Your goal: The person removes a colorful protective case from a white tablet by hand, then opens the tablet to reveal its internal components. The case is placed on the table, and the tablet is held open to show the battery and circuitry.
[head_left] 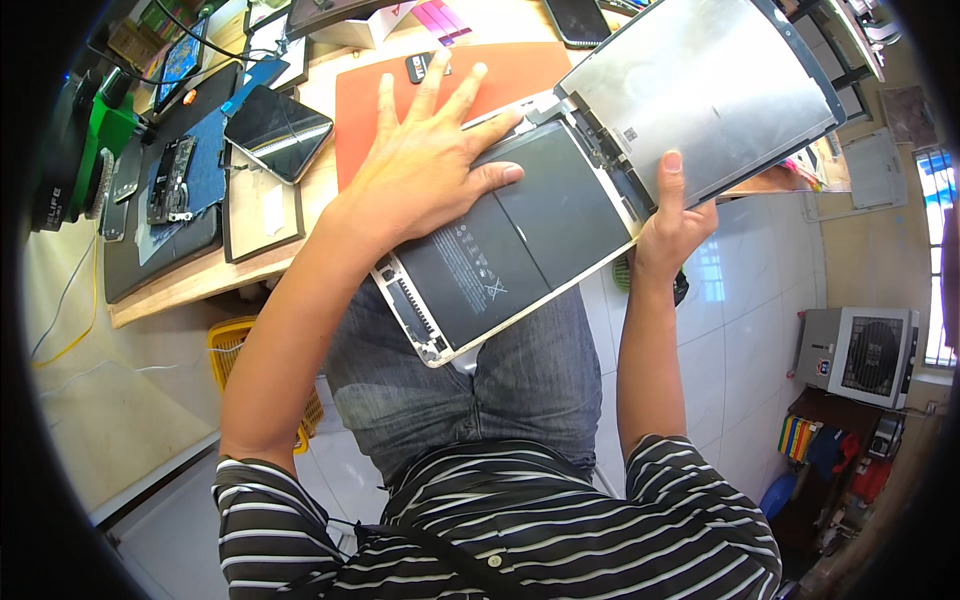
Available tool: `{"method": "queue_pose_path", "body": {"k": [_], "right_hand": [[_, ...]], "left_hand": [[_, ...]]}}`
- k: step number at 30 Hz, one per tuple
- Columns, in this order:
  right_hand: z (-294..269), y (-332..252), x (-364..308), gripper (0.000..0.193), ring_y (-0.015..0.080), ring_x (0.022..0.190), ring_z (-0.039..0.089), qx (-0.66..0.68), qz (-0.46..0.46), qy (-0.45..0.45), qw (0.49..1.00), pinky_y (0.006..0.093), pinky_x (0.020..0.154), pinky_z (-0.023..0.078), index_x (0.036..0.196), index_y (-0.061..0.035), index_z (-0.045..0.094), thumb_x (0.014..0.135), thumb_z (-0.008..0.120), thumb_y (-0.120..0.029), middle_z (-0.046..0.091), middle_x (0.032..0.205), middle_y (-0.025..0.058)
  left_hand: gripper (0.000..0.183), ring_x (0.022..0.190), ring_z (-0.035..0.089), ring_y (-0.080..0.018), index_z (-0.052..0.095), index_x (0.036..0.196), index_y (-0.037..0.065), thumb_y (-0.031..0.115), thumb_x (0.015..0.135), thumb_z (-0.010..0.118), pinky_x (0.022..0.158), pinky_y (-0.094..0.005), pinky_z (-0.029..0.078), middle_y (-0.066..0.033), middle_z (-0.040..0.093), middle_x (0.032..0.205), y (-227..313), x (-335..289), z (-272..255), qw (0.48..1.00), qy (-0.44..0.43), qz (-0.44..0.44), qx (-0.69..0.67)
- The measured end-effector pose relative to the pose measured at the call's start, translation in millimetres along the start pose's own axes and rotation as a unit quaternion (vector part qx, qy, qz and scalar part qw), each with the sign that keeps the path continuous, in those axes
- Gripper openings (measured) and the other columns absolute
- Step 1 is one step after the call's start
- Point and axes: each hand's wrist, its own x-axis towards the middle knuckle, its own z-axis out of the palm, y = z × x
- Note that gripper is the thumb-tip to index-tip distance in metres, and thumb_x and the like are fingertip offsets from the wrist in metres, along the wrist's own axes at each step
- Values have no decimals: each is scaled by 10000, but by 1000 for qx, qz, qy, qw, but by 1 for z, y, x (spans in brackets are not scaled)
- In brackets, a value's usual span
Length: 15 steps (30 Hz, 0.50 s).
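An opened tablet lies tilted across the table's front edge, partly over my lap. Its back housing (pixel 570 215) shows a large black battery. The silver-backed screen panel (pixel 715 95) is swung out to the upper right, beside the housing's far right end. My left hand (pixel 430 165) rests spread over the housing's upper left edge, thumb on the battery, other fingers reaching over the orange mat (pixel 490 75). My right hand (pixel 675 220) grips the panel's lower corner near the housing, thumb on its silver back and fingers hidden beneath. Near my left fingertips lies a small black card-like piece (pixel 420 68).
Left on the table are a dark smartphone (pixel 278 133), a blue cloth (pixel 208 170) with phone parts, and a green-and-black device (pixel 100 140). Another phone (pixel 577 20) lies at the back. Below stands a yellow basket (pixel 230 345); a grey boxy unit with a fan grille (pixel 860 355) is far right.
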Motion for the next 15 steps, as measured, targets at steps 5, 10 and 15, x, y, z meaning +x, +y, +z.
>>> {"method": "queue_pose_path", "body": {"k": [5, 10, 15], "right_hand": [[-2, 1, -1, 201, 117, 910, 615, -8, 5, 1, 1000, 276, 872, 487, 1052, 69, 712, 998, 714, -124, 722, 1013, 66], [-1, 1, -1, 200, 121, 914, 618, 6, 1, 5, 1000, 276, 874, 489, 1063, 69, 710, 1000, 710, -121, 721, 1022, 70], [-3, 0, 0, 199, 124, 929, 623, 6, -3, 13, 1000, 276, 887, 488, 1077, 70, 711, 1001, 706, -114, 721, 1034, 70]], "left_hand": [[529, 1600, 86, -384, 598, 1473, 271, 431, 972, 651, 1242, -670, 62, -115, 277, 1704, -2, -33, -15, 999, 11, -37, -21], [521, 1580, 100, -444, 670, 1393, 218, 493, 952, 643, 1217, -701, 87, -133, 302, 1685, 15, -67, -27, 1000, 11, -21, 6], [641, 1586, 76, -440, 603, 1462, 168, 549, 947, 624, 1215, -708, 85, -133, 267, 1699, 26, -72, -20, 999, -30, -34, 14]]}}
